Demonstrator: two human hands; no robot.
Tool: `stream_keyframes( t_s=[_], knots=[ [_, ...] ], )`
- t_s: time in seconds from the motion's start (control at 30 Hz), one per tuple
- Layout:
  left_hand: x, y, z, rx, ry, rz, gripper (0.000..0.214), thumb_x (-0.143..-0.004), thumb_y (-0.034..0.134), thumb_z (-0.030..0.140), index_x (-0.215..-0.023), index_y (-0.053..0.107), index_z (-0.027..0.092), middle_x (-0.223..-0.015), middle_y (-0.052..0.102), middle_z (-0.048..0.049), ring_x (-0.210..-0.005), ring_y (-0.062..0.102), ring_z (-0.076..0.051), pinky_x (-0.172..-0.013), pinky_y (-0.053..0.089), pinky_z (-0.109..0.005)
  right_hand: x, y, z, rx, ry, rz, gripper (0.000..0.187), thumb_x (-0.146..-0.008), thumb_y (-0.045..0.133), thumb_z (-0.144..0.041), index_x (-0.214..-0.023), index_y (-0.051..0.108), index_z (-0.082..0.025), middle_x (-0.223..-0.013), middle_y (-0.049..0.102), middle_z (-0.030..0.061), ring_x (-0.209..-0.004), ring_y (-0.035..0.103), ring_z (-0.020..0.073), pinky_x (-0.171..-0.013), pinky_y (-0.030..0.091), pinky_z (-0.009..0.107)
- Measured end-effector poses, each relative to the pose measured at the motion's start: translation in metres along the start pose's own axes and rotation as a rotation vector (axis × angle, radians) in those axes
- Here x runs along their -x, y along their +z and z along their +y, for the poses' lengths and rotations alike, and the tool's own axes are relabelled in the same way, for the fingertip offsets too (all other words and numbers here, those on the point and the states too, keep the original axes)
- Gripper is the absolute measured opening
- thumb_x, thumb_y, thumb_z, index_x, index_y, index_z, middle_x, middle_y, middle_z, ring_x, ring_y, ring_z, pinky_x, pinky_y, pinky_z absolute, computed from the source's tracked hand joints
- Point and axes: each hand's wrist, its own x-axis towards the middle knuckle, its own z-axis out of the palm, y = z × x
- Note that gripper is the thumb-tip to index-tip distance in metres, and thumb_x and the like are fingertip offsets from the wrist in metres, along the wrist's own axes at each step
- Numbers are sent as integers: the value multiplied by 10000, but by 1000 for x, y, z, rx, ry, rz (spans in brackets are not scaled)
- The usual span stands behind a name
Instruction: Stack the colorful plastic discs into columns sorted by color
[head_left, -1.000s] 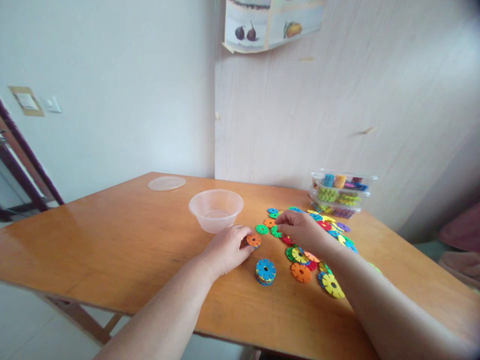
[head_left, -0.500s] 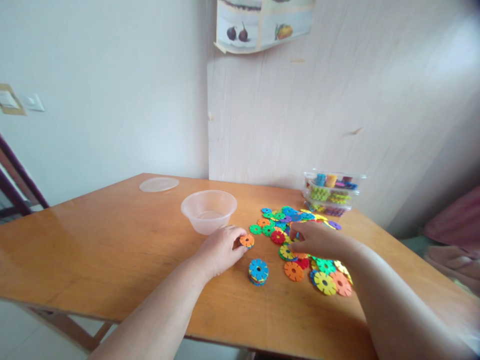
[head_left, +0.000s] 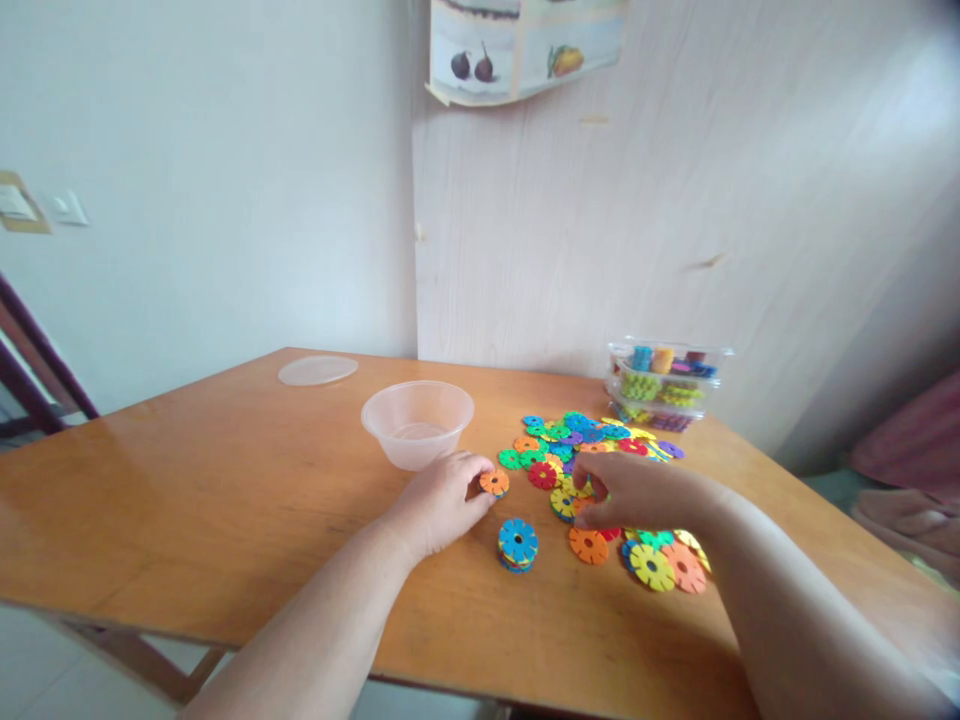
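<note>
Many flat, notched plastic discs (head_left: 592,440) in several colours lie scattered on the wooden table (head_left: 225,500). My left hand (head_left: 442,500) rests on the table with its fingertips pinched on a small stack topped by an orange disc (head_left: 493,483). My right hand (head_left: 637,490) lies over the pile, fingers curled on a disc near a yellow disc (head_left: 562,502); which disc it grips is hidden. A short stack topped by a blue disc (head_left: 517,541) stands in front of both hands.
An empty clear plastic bowl (head_left: 417,421) stands just beyond my left hand, its lid (head_left: 317,370) farther back. Clear boxes of coloured pieces (head_left: 664,385) are stacked against the wall at the back right. The table's near edge runs close below my forearms.
My right hand has drawn back from the far side of the pile towards me and a little left, onto the nearer discs. My left hand has kept its hold on the orange-topped stack.
</note>
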Motion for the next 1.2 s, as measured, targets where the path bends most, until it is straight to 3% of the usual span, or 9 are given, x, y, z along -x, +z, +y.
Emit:
stream_keyframes(
  t_s=[0.17, 0.3, 0.37, 0.53, 0.73, 0.87, 1.0, 1.1, 1.2],
  knots=[
    [0, -1, 0, -2, -5, -4, 170, -816, 616, 257, -974, 668, 224, -961, 680, -38, -901, 604, -181, -751, 449, -273, -1, 1, 0, 3, -6, 36, 299, -671, 700, -298, -952, 617, -236, -852, 656, 6, -715, 569, 169, -565, 334, 252],
    [0, -2, 2, 2, -13, -10, 176, -808, 623, 252, -975, 670, 223, -939, 674, -38, -879, 600, -182, -736, 446, -276, -2, -1, 3, 19, -16, 96, 108, -687, 632, -228, -793, 615, -216, -760, 649, -2, -665, 548, 156, -546, 311, 254],
    [0, -3, 3, 5, -13, -13, 166, -806, 627, 254, -963, 671, 222, -919, 670, -36, -863, 596, -180, -728, 443, -278, -3, -4, 5, 32, -24, 171, 14, -708, 598, -217, -698, 594, -209, -678, 624, -8, -629, 528, 149, -536, 295, 260],
    [0, -4, 4, -1, -12, -13, 183, -798, 646, 274, -970, 672, 217, -912, 671, -36, -859, 592, -183, -740, 444, -286, -9, -3, -7, -96, 4, 409, 107, -760, 550, -242, -677, 611, -212, -610, 590, -23, -572, 505, 132, -516, 307, 258],
    [0, -3, 4, 11, -12, -11, 205, -812, 639, 302, -995, 668, 216, -950, 675, -46, -891, 603, -192, -763, 454, -291, -30, 27, -41, -710, 46, 259, 96, -797, 574, -292, -785, 606, -203, -582, 594, -32, -532, 557, 123, -505, 444, 232],
    [0, -3, 6, 21, -29, -2, 227, -808, 636, 278, -1025, 664, 217, -965, 679, -51, -899, 610, -195, -766, 462, -295, -44, 46, -55, -920, 33, 185, 59, -795, 602, -252, -801, 596, -194, -586, 611, -31, -528, 575, 108, -527, 493, 221],
    [0, -4, 7, 31, -36, -22, 243, -807, 629, 261, -1045, 655, 221, -978, 685, -52, -917, 618, -200, -769, 473, -296, -52, 49, -54, -965, 59, 139, 127, -795, 599, -219, -914, 622, -183, -623, 652, -10, -562, 608, 115, -551, 516, 221],
    [0, -3, 6, 59, -51, -18, 318, -799, 644, 270, -1115, 633, 229, -1048, 689, -59, -962, 627, -209, -801, 486, -309, -54, 44, -43, -900, 79, 237, 200, -772, 581, -203, -967, 622, -190, -630, 652, -16, -576, 612, 131, -547, 502, 231],
    [1, -2, 6, 77, -69, -5, 399, -778, 669, 263, -1172, 610, 236, -1139, 679, -67, -1009, 628, -216, -840, 490, -321, -52, 37, -30, -689, 84, 334, 165, -756, 561, -230, -888, 653, -195, -619, 631, -20, -577, 581, 140, -528, 444, 241]
  ],
)
